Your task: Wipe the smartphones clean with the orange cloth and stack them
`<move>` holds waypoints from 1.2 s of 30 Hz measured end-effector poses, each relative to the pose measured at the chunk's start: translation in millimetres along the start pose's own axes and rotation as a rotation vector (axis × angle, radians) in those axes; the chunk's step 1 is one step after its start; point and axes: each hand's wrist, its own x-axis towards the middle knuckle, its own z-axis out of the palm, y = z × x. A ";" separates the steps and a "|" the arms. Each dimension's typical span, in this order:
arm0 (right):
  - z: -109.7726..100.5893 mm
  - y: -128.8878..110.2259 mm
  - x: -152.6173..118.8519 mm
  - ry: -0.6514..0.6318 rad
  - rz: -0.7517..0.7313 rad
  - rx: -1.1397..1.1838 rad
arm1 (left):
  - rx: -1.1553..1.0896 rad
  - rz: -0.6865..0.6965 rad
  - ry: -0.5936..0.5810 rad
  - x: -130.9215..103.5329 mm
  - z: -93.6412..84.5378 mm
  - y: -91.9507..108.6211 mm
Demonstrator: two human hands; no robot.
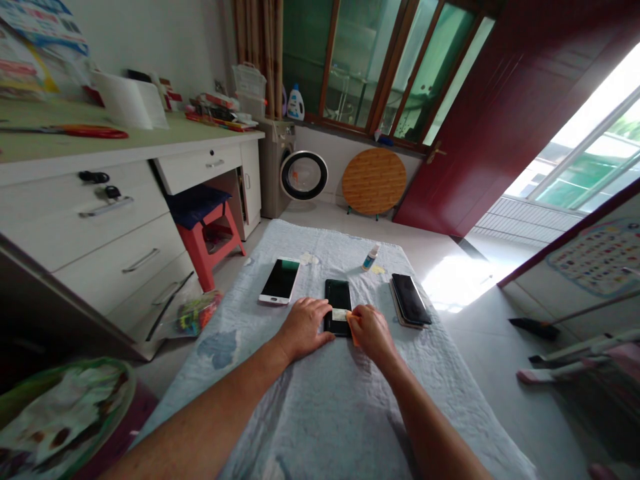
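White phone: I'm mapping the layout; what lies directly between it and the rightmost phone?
In head view, the middle phone, left hand and right hand at its sides.

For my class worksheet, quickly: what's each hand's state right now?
Left hand: open, thumb and fingers apart at the left edge of the black phone.
Right hand: closed, holding an orange cloth-like piece.

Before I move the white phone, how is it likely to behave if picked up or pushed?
The white phone is probably stiff, being a flat slab. Its glossy dark screen may feel slippery. Lying flat on the tablecloth, it would likely slide rather than tip.
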 end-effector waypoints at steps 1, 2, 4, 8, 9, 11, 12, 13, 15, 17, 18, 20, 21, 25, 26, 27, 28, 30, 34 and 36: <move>4.4 -2.6 -0.6 0.017 -0.019 -0.004 | 0.000 0.001 -0.003 0.1 0.3 -0.2; 8.4 -5.6 -1.5 0.031 -0.040 -0.011 | 0.001 0.003 -0.004 0.1 0.6 -0.6; 14.6 -12.2 -3.8 0.052 -0.090 -0.026 | 0.001 0.004 -0.002 0.1 1.3 -1.4; 21.6 -21.6 -6.8 0.088 -0.219 -0.025 | -0.008 0.011 0.003 -0.3 2.4 -3.1; 22.5 -22.2 -7.1 0.094 -0.251 -0.021 | -0.010 0.012 0.003 -0.4 2.5 -3.3; 23.6 -21.1 -7.0 0.099 -0.301 -0.014 | -0.011 0.014 0.003 -0.4 2.7 -3.6; 23.8 -19.7 -6.7 0.099 -0.312 -0.009 | -0.012 0.015 0.004 -0.4 2.7 -3.6; 23.7 -17.9 -6.3 0.098 -0.314 -0.003 | -0.014 0.016 0.005 -0.3 2.8 -3.6; 22.9 -14.2 -5.0 0.102 -0.289 0.014 | -0.014 0.018 0.006 -0.1 3.1 -3.6; 21.4 -10.7 -3.4 0.112 -0.241 0.028 | -0.007 0.014 0.007 0.0 3.5 -3.6; 20.6 -9.0 -2.7 0.118 -0.218 0.033 | -0.004 0.011 0.007 0.1 3.7 -3.6; 18.8 -5.6 -1.6 0.127 -0.178 0.043 | 0.001 0.005 0.005 0.2 3.9 -3.8; 18.1 -3.8 -1.4 0.132 -0.163 0.050 | 0.001 0.002 0.005 0.3 4.0 -3.9; 15.9 3.0 -3.4 0.137 -0.130 0.092 | -0.004 0.004 0.010 0.4 4.2 -4.0; 15.4 4.0 -4.5 0.130 -0.136 0.098 | -0.004 0.005 0.011 0.4 4.2 -4.0; 14.8 4.5 -5.8 0.120 -0.150 0.102 | -0.004 0.005 0.012 0.3 4.2 -4.0; 14.1 4.4 -7.2 0.110 -0.169 0.103 | -0.002 0.004 0.011 0.3 4.3 -4.0; 12.3 3.0 -10.5 0.095 -0.217 0.100 | 0.001 0.004 0.012 0.1 4.4 -4.2; 8.7 -2.6 -16.4 0.055 -0.309 0.119 | -0.003 0.013 0.028 -0.3 5.0 -5.1; 8.5 -5.2 -18.0 0.030 -0.349 0.139 | -0.005 0.023 0.038 -0.3 5.7 -5.6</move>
